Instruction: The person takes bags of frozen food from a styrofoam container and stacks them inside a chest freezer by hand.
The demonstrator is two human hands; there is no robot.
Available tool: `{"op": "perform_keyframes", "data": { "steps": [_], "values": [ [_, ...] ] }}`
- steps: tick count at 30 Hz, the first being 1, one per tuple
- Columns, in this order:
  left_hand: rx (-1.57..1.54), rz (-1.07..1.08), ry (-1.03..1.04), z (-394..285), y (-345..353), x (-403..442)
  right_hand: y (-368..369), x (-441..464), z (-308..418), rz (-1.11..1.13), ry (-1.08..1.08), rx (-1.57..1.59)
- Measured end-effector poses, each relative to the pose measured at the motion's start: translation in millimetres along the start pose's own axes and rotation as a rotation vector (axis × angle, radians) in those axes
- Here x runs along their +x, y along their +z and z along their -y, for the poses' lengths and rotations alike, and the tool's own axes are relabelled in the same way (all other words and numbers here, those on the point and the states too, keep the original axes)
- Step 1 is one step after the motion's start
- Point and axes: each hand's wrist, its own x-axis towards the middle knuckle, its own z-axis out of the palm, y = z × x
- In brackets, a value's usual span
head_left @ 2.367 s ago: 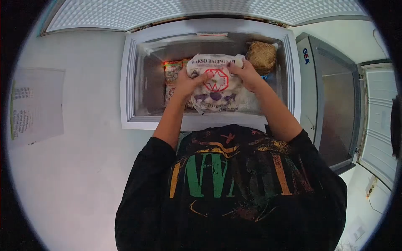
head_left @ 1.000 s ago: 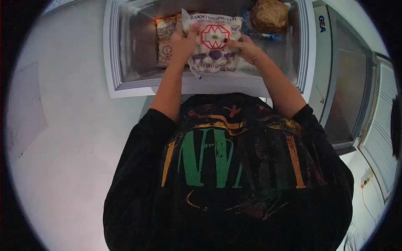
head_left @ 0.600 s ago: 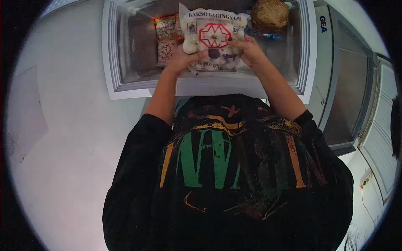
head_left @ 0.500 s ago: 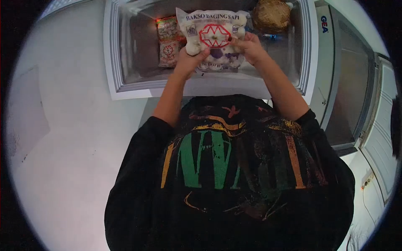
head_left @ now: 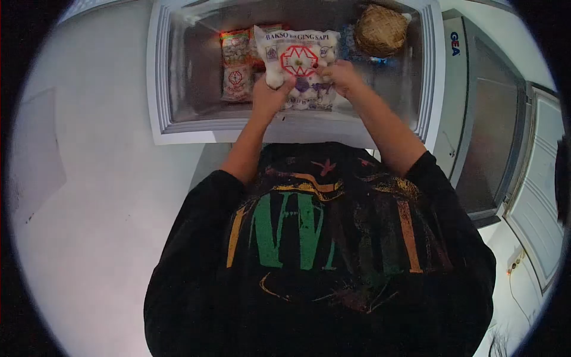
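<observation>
Meatball bag (head_left: 299, 65), clear plastic filled with pale round balls, is held up by both hands over the open chest freezer (head_left: 190, 127). Its printed face is turned up, with "BAKSO" and "SAPI" legible along the top edge, a red octagonal emblem in the middle and purple print below. The left hand (head_left: 271, 95) grips the lower left corner, thumb across the front; the right hand (head_left: 343, 77) pinches the right side, thumb also on the front. Fingers behind the bag are hidden.

Left of the bag, smaller packs (head_left: 237, 83) with red and green print lie inside the freezer, partly behind the bag. On the right side inside is a round woven item (head_left: 381, 31), with blue packaging (head_left: 379, 60) beside it. Right of the freezer stands a grey appliance (head_left: 489, 119) marked "GEA". Black sleeves (head_left: 205, 205) cover both upper arms.
</observation>
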Motion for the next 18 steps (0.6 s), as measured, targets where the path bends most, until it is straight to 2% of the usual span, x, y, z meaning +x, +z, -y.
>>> {"op": "perform_keyframes", "data": {
  "steps": [2,4,6,7,8,9,13,15,18],
  "values": [
    [0.079,0.093,-0.015,-32,-13,-5,-7,-10,9,-0.011,0.03,-0.074],
    [0.173,0.182,-0.039,-36,-26,-1,-14,-28,20,0.185,-0.02,0.027],
    [-0.229,0.287,-0.165,-27,-25,9,-17,-18,22,0.252,-0.026,-0.001],
    [-0.23,0.29,-0.167,-30,-23,9,-18,-19,25,0.311,-0.04,-0.04],
    [-0.393,0.258,-0.176,-35,-16,10,-21,-23,25,0.34,-0.056,-0.035],
    [-0.559,0.227,-0.183,-41,-10,11,-19,-24,27,0.334,-0.058,-0.038],
    [-0.54,0.151,-0.209,-38,-6,21,-16,-30,35,0.309,-0.112,-0.192],
    [-0.544,0.193,-0.147,-48,-9,20,-14,-36,37,0.211,-0.031,-0.003],
    [-0.535,0.195,-0.12,-52,-7,23,-9,-43,37,0.127,-0.09,-0.055]
  ]
}}
